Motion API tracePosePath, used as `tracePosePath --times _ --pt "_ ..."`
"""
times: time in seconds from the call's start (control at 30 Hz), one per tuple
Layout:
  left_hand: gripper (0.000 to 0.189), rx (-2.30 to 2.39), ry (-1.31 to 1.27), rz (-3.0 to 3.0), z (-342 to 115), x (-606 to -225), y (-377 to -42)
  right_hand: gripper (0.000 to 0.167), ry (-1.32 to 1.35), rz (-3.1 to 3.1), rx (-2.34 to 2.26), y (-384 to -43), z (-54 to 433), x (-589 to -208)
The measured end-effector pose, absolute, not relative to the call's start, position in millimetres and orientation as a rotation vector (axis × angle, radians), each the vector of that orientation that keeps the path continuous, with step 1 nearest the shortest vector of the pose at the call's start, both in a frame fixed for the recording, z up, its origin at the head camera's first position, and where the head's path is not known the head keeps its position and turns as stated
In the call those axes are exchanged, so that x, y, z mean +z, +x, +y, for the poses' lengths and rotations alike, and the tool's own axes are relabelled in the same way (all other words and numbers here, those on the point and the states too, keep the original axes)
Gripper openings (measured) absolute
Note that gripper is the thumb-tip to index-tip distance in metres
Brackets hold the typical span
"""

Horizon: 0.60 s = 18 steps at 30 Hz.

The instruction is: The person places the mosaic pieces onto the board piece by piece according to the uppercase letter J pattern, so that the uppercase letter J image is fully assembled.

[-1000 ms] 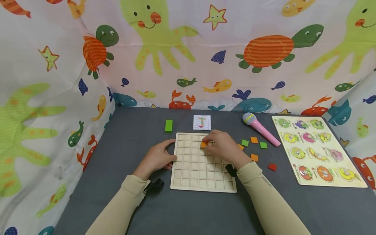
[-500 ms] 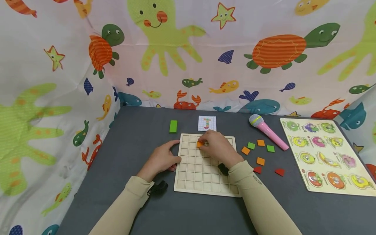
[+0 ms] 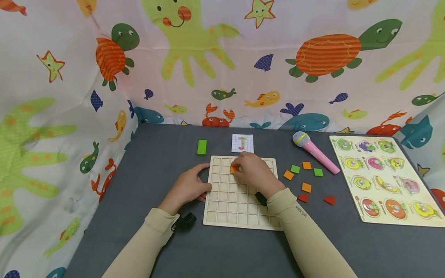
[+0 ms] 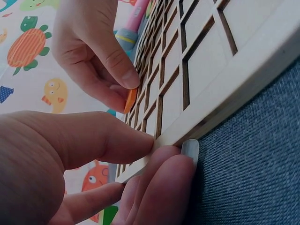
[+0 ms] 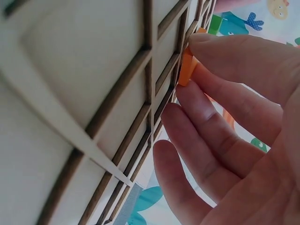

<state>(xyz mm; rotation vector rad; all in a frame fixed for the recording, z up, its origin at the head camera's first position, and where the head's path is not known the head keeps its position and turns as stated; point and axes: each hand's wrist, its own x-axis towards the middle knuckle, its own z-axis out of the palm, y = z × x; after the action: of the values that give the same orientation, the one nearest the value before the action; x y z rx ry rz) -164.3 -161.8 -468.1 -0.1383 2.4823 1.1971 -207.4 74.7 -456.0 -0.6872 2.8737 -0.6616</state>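
Note:
A pale wooden grid board (image 3: pixel 227 207) lies on the dark table. My left hand (image 3: pixel 187 184) grips its left edge, thumb at the rim and fingers against the side, as the left wrist view shows close up. Over the board's upper part, my right hand (image 3: pixel 255 172) pinches a small orange square tile (image 5: pixel 186 68) between thumb and index finger. That tile is tilted, its lower edge right at the grid cells; the other right fingers are spread beside it. Behind the board lies a small white card (image 3: pixel 242 143) printed with a coloured pattern on a grid.
Loose orange tiles (image 3: pixel 306 187), green tiles (image 3: pixel 318 172) and red curved-edge pieces (image 3: pixel 329 200) lie right of the board. Beyond them are a pink toy microphone (image 3: pixel 318 154) and a fruit picture board (image 3: pixel 386 181). A green block (image 3: pixel 202 148) stands behind, left of the card.
My right hand has moved left across the board with the orange tile, uncovering loose pieces at the right. My left hand keeps its grip on the edge. The head view has shifted slightly.

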Motion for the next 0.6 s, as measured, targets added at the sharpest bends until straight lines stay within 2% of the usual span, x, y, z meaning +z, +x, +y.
tracePosePath --times 0.6 --pt "0.077 1.218 -0.125 2.460 -163.8 -466.5 -163.2 0.021 -0.676 2.880 -0.654 -207.2 72.7 -457.8"
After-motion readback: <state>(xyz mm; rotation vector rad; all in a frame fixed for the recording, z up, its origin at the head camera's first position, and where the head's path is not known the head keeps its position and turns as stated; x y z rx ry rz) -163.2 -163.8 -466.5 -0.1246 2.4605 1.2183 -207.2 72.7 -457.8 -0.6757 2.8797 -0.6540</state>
